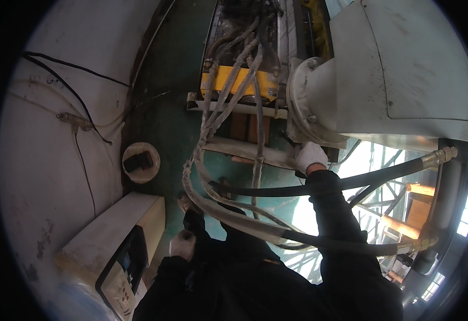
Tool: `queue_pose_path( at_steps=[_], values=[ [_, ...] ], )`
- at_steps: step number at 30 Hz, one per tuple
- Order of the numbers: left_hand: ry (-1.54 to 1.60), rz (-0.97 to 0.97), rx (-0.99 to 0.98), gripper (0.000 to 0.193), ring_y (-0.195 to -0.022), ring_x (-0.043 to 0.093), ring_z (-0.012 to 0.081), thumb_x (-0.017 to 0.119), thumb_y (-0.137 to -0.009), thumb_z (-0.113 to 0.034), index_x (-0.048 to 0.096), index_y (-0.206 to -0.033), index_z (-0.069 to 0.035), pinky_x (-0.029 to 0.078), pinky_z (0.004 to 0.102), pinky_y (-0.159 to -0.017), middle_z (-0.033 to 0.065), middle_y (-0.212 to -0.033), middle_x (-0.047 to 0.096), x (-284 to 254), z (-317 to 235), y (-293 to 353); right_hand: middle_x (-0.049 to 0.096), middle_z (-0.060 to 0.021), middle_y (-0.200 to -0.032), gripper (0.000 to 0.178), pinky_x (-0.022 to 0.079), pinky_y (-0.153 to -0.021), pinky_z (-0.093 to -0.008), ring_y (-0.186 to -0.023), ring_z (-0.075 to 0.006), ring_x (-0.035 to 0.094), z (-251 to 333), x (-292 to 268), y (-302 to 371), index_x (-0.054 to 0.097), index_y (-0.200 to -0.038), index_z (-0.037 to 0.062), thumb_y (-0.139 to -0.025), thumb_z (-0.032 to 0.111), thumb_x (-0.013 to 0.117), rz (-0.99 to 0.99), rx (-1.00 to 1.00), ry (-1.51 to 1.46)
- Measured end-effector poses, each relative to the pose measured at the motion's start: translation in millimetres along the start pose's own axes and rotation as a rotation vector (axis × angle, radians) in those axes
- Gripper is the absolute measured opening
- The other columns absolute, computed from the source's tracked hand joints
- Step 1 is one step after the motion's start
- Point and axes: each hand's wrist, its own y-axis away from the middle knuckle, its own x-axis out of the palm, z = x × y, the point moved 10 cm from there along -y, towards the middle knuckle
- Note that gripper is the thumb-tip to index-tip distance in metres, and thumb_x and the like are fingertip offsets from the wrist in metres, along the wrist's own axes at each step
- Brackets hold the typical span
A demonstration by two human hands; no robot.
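- Under the big white housing [405,69], your right hand [311,156] in its white glove is pressing against the flange [298,96]; how far the fingers are curling cannot be told.
- Your left hand [182,244], gloved too, is hanging low near the beige control box [111,246], seemingly closed on nothing.
- Black hoses [373,176] are crossing your right sleeve [336,214].

Cream control box [117,235] with a dark screen panel sits lower left against the white curved wall [46,160], thin black cables [78,96] running across that wall. Round white disc [141,162] with a black block lies on the green floor [170,107]. Yellow block [228,80] up top centre; orange beams [405,224] show far below on the right.
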Motion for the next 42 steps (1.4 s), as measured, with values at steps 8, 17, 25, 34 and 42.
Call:
queue_pose_path(
  at_steps=[8, 17, 25, 34, 42],
  values=[
    [0.023, -0.013, -0.069, 0.041, -0.119, 0.078, 0.0460, 0.074, -0.102, -0.039, 0.083, -0.124, -0.005, 0.061, 0.0527, -0.102, 0.0239, -0.120, 0.083, -18, -11, 3, 0.084, -0.0305, -0.118, 0.046, 0.066, -0.099, -0.0549, -0.115, -0.0491, 0.081, 4, -5, -6, 0.089, -0.116, 0.0006, -0.105, 0.041, 0.069, 0.036, 0.002, 0.026],
    [0.099, 0.000, -0.041, 0.039, -0.117, 0.079, 0.0456, 0.074, -0.102, -0.036, 0.083, -0.123, -0.005, 0.062, 0.0503, -0.100, 0.0240, -0.119, 0.083, -20, -37, -2, 0.086, -0.0250, -0.107, 0.034, 0.067, -0.094, -0.0564, -0.106, -0.0459, 0.084, 11, 32, 23, 0.088, -0.109, 0.0070, -0.106, 0.031, 0.064, -0.051, -0.028, 0.065],
    [-0.036, 0.032, -0.051, 0.042, -0.116, 0.078, 0.0469, 0.073, -0.103, -0.039, 0.082, -0.123, -0.003, 0.061, 0.0524, -0.101, 0.0253, -0.119, 0.083, -15, -24, -15, 0.083, -0.0255, -0.095, 0.035, 0.062, -0.083, -0.0641, -0.091, -0.0514, 0.081, -11, 124, 47, 0.073, -0.112, 0.0061, -0.116, 0.035, 0.054, -0.208, 0.063, -0.152],
    [0.008, 0.021, 0.006, 0.042, -0.111, 0.080, 0.0466, 0.074, -0.102, -0.035, 0.082, -0.121, 0.001, 0.062, 0.0528, -0.099, 0.0259, -0.119, 0.084, -2, -9, 9, 0.082, -0.0269, -0.100, 0.032, 0.062, -0.091, -0.0628, -0.100, -0.0521, 0.080, -12, 173, 74, 0.076, -0.116, 0.0055, -0.109, 0.033, 0.062, -0.301, -0.072, -0.294],
    [-0.197, 0.096, 0.379, 0.044, -0.112, 0.081, 0.0469, 0.074, -0.095, -0.038, 0.087, -0.117, -0.001, 0.063, 0.0527, -0.100, 0.0286, -0.112, 0.084, 3, 4, -44, 0.076, -0.0183, -0.084, 0.011, 0.060, -0.070, -0.0572, -0.077, -0.0462, 0.076, -104, 54, 361, 0.070, -0.113, 0.0097, -0.110, 0.020, 0.066, -0.621, -0.111, -0.600]
  ],
)
